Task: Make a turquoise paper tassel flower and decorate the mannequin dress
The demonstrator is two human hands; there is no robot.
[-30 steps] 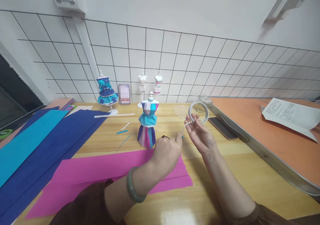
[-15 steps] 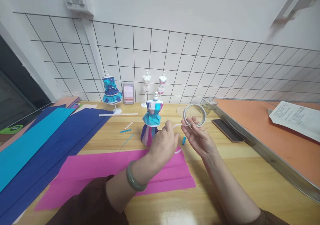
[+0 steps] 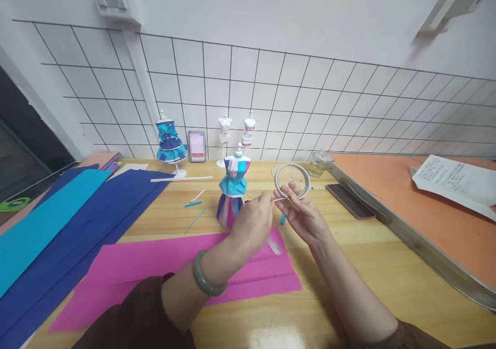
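My right hand point(image 3: 307, 219) holds up a roll of tape point(image 3: 308, 184) by its lower rim, the fingers curled round it. A short length of white tape point(image 3: 279, 199) runs from the roll to my left hand point(image 3: 252, 219), whose fingers are pinched on it. A whitish strip point(image 3: 274, 246) shows below my left hand, over the pink crepe paper point(image 3: 174, 261). Just behind my left hand stands a small dress form point(image 3: 233, 184) in a turquoise, pink and purple paper dress, its skirt partly covered by the hand.
Blue crepe paper point(image 3: 96, 220) lies at left beside a turquoise sheet point(image 3: 50, 212). At the back stand a dressed form point(image 3: 170, 145), two white forms point(image 3: 224, 132), a screen device point(image 3: 197, 146) and a glass jar point(image 3: 320, 164). A phone point(image 3: 351, 201) lies near an orange-lined tray point(image 3: 387, 209).
The tape roll and my right hand have moved left, closer to my left hand. The visible tape between the hands is shorter, and the hanging whitish strip shows more below my left hand.
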